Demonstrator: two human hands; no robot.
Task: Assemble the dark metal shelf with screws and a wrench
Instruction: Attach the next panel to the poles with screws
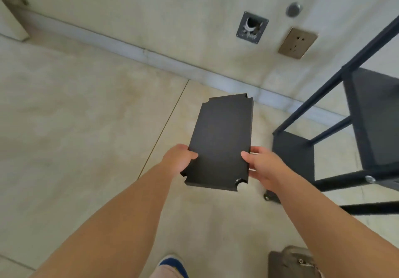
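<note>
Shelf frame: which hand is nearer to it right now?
Right. The right hand grips the dark panel's edge just beside the shelf frame; the left hand grips the panel's far edge.

A dark flat shelf board point(220, 143) with notched corners sits in the middle of the frame, held above the floor and tilted, its long side running away from the viewer. The left hand point(180, 159) grips its near left edge and the right hand point(262, 165) its near right edge, thumbs on top. At the right of the frame stands the dark metal shelf frame point(345, 126), with boards already fitted and a silver screw point(369, 179) on a lower bar.
</note>
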